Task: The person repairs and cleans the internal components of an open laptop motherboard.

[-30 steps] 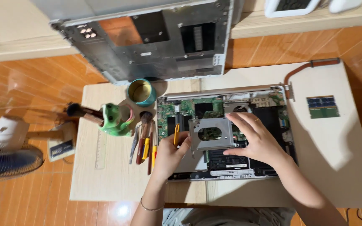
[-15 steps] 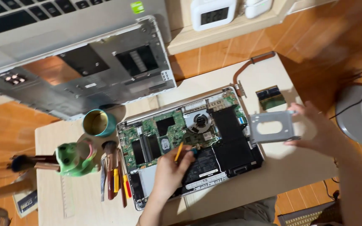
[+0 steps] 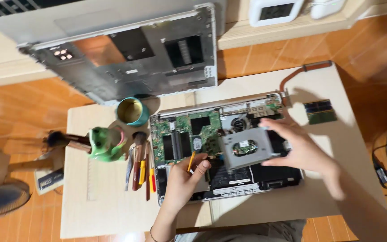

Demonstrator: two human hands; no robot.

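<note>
Grey metal bracket (image 3: 246, 149) gripped in my right hand (image 3: 298, 150) covers the open laptop (image 3: 229, 148); left hand (image 3: 184, 179) pinches a yellow tool (image 3: 191, 161); screwdrivers (image 3: 142, 172) lie beside.

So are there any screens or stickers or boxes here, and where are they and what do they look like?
Small white device with a dark screen: top edge, on the pale ledge, rounded rectangle.
White label: on the grey laptop cover leaning at the top, tiny strip.
Dark card with white print: far left, by the fan, flat rectangle.
Grey metal drive bracket: in the right hand, its oval opening showing a green board.
</note>
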